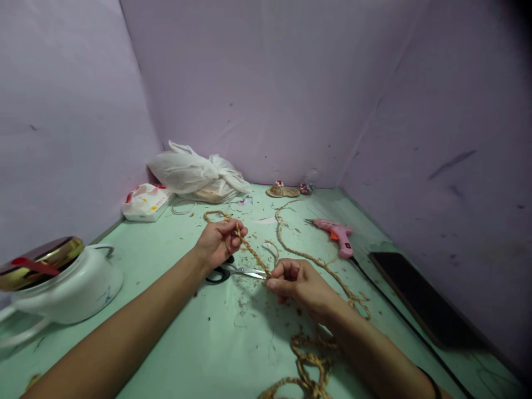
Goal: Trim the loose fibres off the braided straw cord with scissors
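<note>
A braided straw cord (254, 252) runs slantwise between my two hands above the green table. My left hand (220, 242) pinches it at the upper end, and a loop of cord shows beyond those fingers. At the lower end my right hand (297, 282) grips the cord between thumb and fingers. Black-handled scissors (220, 275) lie beneath the cord, their blade tips close to my right fingertips. Nearer to me, under my right forearm, sits a tangled heap of the same kind of cord (310, 360).
A pink glue gun (338, 233) with a black cable lies at right, beside a dark flat slab (419, 299). Another braid (291, 249) stretches along the table. White pot (70, 288) at left; tissue pack (147, 203), plastic bag (197, 172) and small woven piece (282, 191) behind.
</note>
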`<action>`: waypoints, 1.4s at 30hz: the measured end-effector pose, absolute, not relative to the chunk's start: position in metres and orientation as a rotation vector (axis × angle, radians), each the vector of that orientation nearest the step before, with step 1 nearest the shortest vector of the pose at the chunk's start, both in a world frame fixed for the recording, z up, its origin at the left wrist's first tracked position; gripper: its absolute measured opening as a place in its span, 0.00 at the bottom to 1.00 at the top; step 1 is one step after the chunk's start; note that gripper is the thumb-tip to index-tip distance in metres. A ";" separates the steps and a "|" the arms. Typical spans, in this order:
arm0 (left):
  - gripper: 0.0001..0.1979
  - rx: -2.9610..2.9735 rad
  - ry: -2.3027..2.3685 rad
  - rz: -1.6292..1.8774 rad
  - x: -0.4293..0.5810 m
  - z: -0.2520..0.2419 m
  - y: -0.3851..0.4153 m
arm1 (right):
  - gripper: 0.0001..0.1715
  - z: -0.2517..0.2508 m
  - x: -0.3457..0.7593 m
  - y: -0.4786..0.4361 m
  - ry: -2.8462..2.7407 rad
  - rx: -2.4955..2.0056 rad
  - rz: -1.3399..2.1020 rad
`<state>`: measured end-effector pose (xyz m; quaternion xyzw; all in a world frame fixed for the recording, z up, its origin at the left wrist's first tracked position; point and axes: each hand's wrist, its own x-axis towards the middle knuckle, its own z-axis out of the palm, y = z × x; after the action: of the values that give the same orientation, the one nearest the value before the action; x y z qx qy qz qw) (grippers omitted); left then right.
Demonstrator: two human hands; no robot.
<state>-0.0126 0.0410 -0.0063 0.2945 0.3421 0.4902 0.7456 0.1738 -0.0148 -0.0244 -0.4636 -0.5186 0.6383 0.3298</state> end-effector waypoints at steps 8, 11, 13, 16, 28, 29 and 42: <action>0.08 0.755 0.746 1.093 -0.012 -0.009 0.039 | 0.13 -0.026 0.178 -0.014 -1.424 -1.243 1.723; 0.07 0.841 0.702 1.033 -0.006 -0.011 0.034 | 0.15 -0.020 0.179 -0.016 -1.440 -1.249 1.743; 0.07 0.883 0.663 0.988 -0.001 -0.012 0.030 | 0.22 -0.016 0.179 -0.018 -1.421 -1.159 1.750; 0.10 0.943 0.615 0.910 0.006 -0.014 0.025 | 0.21 -0.016 0.176 -0.019 -1.359 -0.931 1.810; 0.14 1.151 0.738 0.789 0.005 -0.012 0.030 | 0.15 -0.026 0.171 -0.019 -1.160 -0.962 1.850; 0.15 1.241 0.841 0.755 0.002 -0.011 0.032 | 0.14 -0.025 0.172 -0.018 -1.155 -0.996 1.801; 0.11 2.657 1.535 -0.232 -0.021 0.010 0.010 | 0.14 -0.010 0.183 -0.007 -0.971 -1.219 1.362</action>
<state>-0.0214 0.0097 0.0102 0.8630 0.4986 -0.0752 0.0319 0.1829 -0.0070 -0.0103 -0.5065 -0.4032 0.5659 0.5105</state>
